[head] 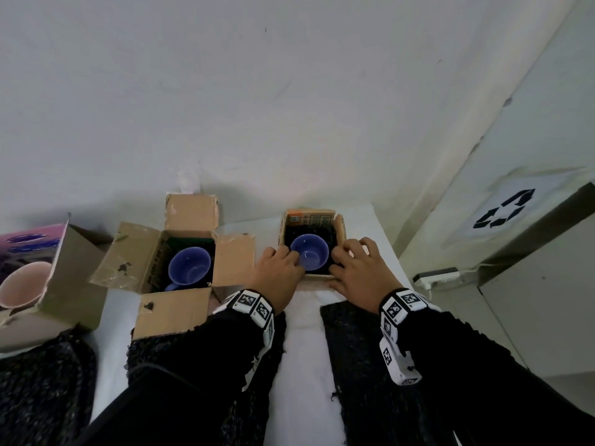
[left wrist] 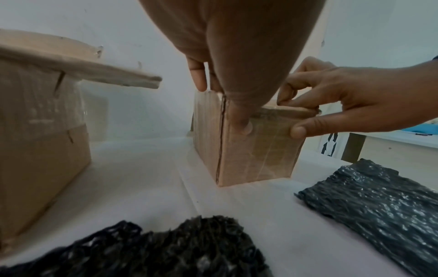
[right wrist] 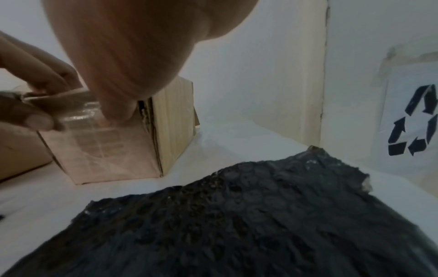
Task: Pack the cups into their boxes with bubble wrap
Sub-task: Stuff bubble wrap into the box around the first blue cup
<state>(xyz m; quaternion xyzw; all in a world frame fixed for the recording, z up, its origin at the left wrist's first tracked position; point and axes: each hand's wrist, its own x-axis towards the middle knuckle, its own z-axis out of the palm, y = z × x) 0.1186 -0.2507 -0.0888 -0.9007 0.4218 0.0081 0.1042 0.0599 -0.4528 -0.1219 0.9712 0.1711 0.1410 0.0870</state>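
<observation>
Both hands clamp the small box: the left hand and right hand curl fingers over its near rim, thumbs on the front wall, likely steadying it. Between them the blue cup sits in black bubble wrap; a spare sheet lies under the right wrist.

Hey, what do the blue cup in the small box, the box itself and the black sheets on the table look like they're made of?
Blue round cup: probably glazed ceramic, going by its smooth, evenly coloured inside.
Small brown box: corrugated cardboard, with clear glossy tape or film on its front; fluted edges show at the corner.
Black sheets: plastic bubble wrap, with rows of round bubbles and a slight sheen.
</observation>
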